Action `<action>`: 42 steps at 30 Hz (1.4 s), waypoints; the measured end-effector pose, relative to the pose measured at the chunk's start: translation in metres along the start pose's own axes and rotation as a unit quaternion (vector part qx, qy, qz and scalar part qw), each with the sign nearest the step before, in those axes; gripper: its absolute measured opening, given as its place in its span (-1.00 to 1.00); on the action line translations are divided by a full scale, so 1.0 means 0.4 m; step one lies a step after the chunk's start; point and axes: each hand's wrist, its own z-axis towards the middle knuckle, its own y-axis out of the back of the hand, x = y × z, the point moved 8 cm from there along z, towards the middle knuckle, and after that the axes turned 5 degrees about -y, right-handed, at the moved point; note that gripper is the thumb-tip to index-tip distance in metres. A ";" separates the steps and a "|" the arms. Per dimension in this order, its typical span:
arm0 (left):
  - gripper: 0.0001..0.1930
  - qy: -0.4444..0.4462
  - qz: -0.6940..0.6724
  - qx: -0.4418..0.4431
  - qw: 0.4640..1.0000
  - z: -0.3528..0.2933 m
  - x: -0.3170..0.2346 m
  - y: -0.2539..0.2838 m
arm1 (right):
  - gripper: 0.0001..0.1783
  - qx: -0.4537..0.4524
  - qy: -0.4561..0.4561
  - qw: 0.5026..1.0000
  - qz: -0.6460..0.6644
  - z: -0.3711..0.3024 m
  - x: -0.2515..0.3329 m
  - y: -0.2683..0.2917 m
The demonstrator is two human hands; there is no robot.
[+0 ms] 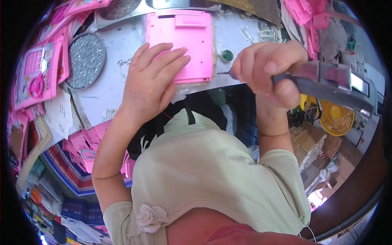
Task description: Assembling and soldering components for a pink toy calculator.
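Observation:
A pink plastic casing (192, 53) lies flat on the white tabletop, with small screw holes in its face and a raised block near its far edge. My left hand (153, 73) rests on the casing's left side, fingers spread and lying flat. My right hand (269, 71) is closed around a dark grey electric screwdriver (330, 81), whose body reaches back to the right. Its thin bit points left toward the casing's near right edge and appears apart from it. A small round green-and-white item (226, 56) lies between the casing and my right hand.
A round dish (85, 60) full of small metal pieces stands left of the casing. Pink toy parts (38, 69) are heaped at the left, and more pink parts (302, 14) lie at the far right. Metal trays (122, 9) line the back. A yellow fan (337, 117) stands at the right.

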 end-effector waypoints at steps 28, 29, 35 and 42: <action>-0.47 0.082 0.034 0.014 0.996 0.018 0.046 -0.060 | -0.73 0.021 -0.025 0.980 -0.197 0.036 -0.131 -0.006; -0.47 0.081 0.034 0.012 0.996 0.016 0.045 -0.062 | -0.73 0.035 -0.016 0.981 -0.191 0.035 -0.135 -0.012; -0.46 0.074 0.036 -0.005 0.997 0.012 0.046 -0.055 | -0.74 0.079 -0.033 0.980 -0.182 0.068 -0.130 -0.030; -0.46 0.075 0.031 -0.009 0.997 0.011 0.046 -0.058 | -0.73 0.129 -0.004 0.985 -0.116 0.063 -0.159 -0.041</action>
